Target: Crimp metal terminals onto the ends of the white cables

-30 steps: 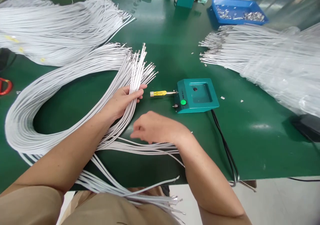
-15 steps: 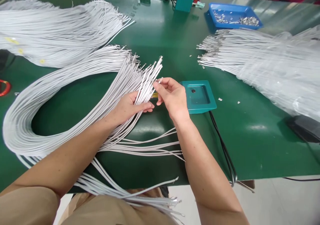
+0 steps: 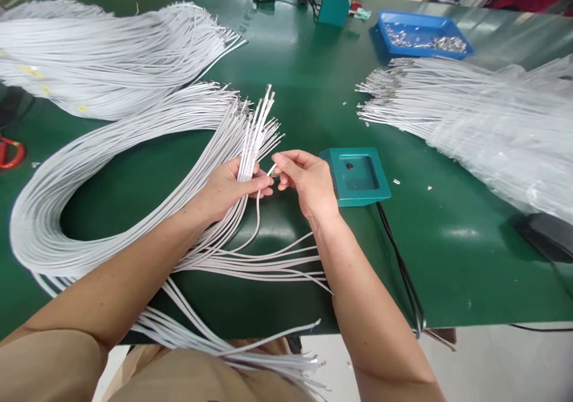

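A small upright bunch of white cables point(image 3: 251, 145) is gripped in my left hand point(image 3: 235, 188), between thumb and fingers. My right hand point(image 3: 305, 181) pinches the end of one single cable point(image 3: 258, 214), which curves away from the bunch near my left thumb. Behind my hands lies a large looped bundle of white cables point(image 3: 40, 205), its tipped ends close to the held bunch. Just right of my right hand sits a teal device point(image 3: 382, 178) with a recessed top. Loose cables point(image 3: 268, 269) spread below my hands toward my right forearm.
A second white cable pile point(image 3: 111, 56) lies at the back left, and plastic-wrapped cables point(image 3: 483, 116) lie at the right. A blue tray point(image 3: 423, 50) holds small metal parts. Red-handled scissors point(image 3: 18, 154) rest at the left edge. Black cords point(image 3: 403, 271) run over the table's front edge.
My right hand has moved slightly down and now holds one cable's end apart from the bunch. The bunch in my left hand stands more upright and looks narrower.
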Tool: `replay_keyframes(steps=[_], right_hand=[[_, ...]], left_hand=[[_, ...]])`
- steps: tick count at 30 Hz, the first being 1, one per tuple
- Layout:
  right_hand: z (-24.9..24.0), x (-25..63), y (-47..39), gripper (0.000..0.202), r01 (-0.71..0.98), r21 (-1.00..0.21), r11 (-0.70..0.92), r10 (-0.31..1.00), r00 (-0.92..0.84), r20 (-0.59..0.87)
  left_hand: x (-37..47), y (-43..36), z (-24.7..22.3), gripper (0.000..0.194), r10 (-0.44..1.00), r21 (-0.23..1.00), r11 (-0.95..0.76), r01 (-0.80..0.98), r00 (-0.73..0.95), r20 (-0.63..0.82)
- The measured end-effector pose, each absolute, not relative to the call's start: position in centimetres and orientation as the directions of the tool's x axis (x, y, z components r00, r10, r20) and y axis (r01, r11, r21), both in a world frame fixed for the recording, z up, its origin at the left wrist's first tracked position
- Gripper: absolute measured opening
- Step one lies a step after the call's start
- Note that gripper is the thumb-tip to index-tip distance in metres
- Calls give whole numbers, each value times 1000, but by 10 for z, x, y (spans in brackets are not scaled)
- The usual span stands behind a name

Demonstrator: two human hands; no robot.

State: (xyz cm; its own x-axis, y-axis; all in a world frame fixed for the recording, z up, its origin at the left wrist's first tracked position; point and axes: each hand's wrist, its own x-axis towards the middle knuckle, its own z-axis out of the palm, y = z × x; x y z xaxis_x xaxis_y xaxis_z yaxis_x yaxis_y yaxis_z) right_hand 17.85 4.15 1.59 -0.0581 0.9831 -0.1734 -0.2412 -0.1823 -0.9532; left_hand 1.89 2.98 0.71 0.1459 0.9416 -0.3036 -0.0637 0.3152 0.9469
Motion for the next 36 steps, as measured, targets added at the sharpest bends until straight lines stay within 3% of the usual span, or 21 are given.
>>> replay_keyframes(steps=[8, 13, 18, 22, 30, 36], right_hand=[[13, 173, 40, 25, -248, -950, -191, 978, -132, -162], [13, 172, 39, 20, -338, -902, -268, 951, -245, -191], [16, 175, 40, 31, -396, -831, -392, 905, -326, -272], [18, 175, 39, 39, -343, -838, -426, 894, -305, -329], [13, 181, 41, 40, -388, -782, -489, 842, -446, -305], [18, 180, 39, 40, -362, -843, -397, 896, -351, -272]], left_hand=[[21, 27, 7, 29, 981, 987, 157, -34, 124, -152], [23, 28, 6, 30, 990, 991, 114, -71, 93, -107], [24, 26, 6, 32, 989, 994, 98, -53, 118, -91], [25, 24, 7, 28, 985, 998, 66, -11, 163, -63], [24, 23, 7, 30, 989, 997, 78, 10, 121, -79], [22, 26, 2, 31, 990, 995, 85, -56, 121, -78]])
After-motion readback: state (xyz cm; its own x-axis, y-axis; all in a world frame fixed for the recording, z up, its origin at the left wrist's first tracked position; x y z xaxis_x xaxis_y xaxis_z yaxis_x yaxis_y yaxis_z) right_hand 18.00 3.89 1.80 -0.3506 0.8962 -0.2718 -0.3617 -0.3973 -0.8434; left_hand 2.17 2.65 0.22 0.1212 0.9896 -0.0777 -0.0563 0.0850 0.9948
